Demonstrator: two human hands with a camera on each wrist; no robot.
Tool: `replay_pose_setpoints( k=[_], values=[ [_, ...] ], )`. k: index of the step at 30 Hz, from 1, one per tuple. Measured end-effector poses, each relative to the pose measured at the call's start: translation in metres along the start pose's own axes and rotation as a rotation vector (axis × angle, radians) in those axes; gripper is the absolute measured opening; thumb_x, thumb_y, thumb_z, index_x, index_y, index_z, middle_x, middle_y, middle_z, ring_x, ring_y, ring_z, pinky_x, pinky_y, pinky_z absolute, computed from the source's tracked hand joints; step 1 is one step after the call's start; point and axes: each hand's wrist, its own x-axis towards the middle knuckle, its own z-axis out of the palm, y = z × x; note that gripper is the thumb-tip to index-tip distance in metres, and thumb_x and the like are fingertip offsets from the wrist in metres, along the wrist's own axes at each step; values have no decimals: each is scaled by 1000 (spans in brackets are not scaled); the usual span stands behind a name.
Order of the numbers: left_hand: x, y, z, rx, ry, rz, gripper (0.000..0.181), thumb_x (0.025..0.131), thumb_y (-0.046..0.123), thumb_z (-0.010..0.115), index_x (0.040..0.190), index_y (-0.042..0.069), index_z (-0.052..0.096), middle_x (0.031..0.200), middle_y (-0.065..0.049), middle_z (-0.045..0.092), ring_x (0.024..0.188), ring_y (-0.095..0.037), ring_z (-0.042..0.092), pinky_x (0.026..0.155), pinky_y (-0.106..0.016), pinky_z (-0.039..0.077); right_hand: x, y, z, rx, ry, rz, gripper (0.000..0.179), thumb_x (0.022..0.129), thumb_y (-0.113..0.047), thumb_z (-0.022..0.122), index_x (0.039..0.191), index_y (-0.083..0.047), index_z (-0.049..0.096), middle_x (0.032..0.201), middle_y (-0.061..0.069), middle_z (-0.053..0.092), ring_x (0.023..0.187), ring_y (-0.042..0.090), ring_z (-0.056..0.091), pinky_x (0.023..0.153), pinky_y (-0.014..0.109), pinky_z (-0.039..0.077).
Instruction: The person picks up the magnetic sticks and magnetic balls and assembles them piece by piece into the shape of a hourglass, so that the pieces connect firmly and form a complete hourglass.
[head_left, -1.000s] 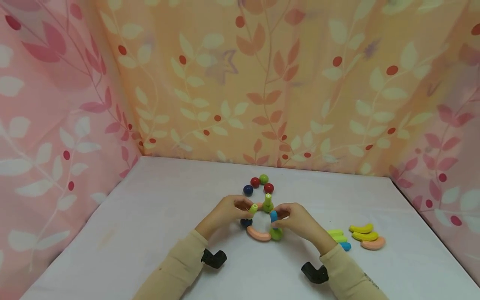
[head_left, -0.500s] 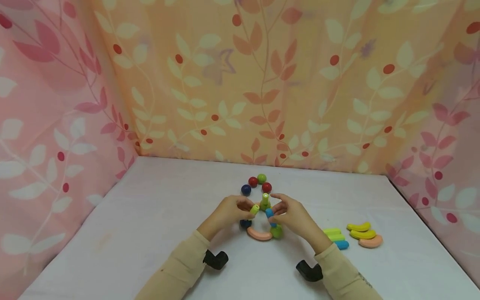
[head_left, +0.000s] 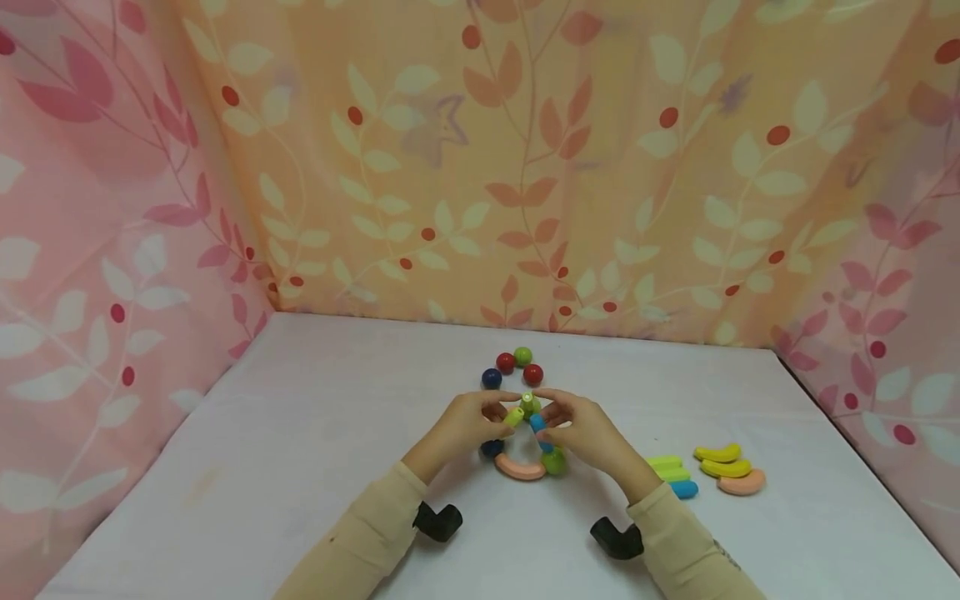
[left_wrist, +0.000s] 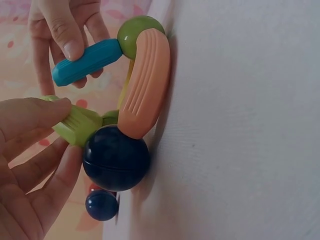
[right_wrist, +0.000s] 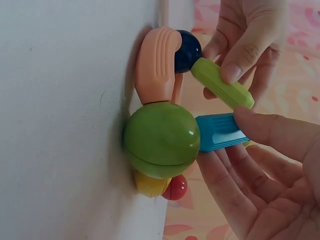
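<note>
My left hand (head_left: 467,427) pinches a light green rod (left_wrist: 80,125) that leans inward from a dark blue ball (left_wrist: 116,157). My right hand (head_left: 588,427) pinches a blue rod (right_wrist: 220,132) set on a green ball (right_wrist: 161,135), also tilted inward. A peach curved stick (left_wrist: 145,82) joins these two balls along the near side. Behind, another light green rod (head_left: 527,402) rises from a far ball, and both index fingertips are right at its top. A yellow curved stick (right_wrist: 151,185) runs from the green ball toward the back, mostly hidden.
Behind the ring lie a dark blue ball (head_left: 491,379), two red balls, one being the red ball (head_left: 533,374), and a light green ball (head_left: 522,357). To the right are light green rods (head_left: 667,468), a blue rod (head_left: 684,489), yellow curved sticks (head_left: 724,468) and a peach one (head_left: 742,482).
Both hands have drawn closer together, and the rods they hold tilt more toward the middle. The far green rod leans nearer, with the index fingers now at its top.
</note>
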Motion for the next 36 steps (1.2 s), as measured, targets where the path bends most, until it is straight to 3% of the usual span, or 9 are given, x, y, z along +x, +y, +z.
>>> replay_pose_setpoints(
  k=[9, 14, 30, 33, 36],
  values=[
    [-2, 1, 4, 21, -7, 9, 37, 87, 13, 76, 123, 17, 70, 98, -1, 69, 94, -17, 60, 76, -28, 52, -2, 0, 3, -15, 46, -27, 43, 86, -8, 76, 128, -8, 66, 100, 5, 73, 100, 22, 66, 82, 36, 59],
    [-3, 2, 5, 53, -7, 21, 38, 88, 13, 75, 125, 17, 68, 98, -1, 69, 95, -17, 60, 76, -28, 53, -3, -1, 3, -22, 63, -1, 38, 87, -12, 76, 125, -9, 69, 103, 6, 74, 104, 24, 66, 87, 40, 58],
    [-3, 3, 6, 81, -1, 29, 42, 87, 10, 76, 127, 16, 66, 102, -2, 68, 98, -19, 61, 81, -32, 56, -2, -4, 5, -24, 95, 29, 40, 85, -13, 77, 124, -6, 69, 101, 7, 76, 104, 25, 67, 88, 40, 57],
    [-2, 3, 1, 78, 3, 0, 50, 84, 14, 80, 131, 12, 63, 110, -7, 67, 102, -22, 61, 84, -35, 57, -1, -2, -1, 8, 77, 90, 45, 85, -18, 79, 127, -7, 67, 107, 8, 75, 107, 25, 66, 89, 40, 58],
    [-1, 2, -6, 74, -8, -91, 63, 80, 18, 84, 136, 8, 58, 121, -13, 63, 109, -27, 60, 89, -42, 57, -1, 3, -9, 21, 31, 165, 56, 82, -23, 82, 132, -5, 63, 118, 12, 71, 110, 27, 65, 91, 41, 58]
  ],
)
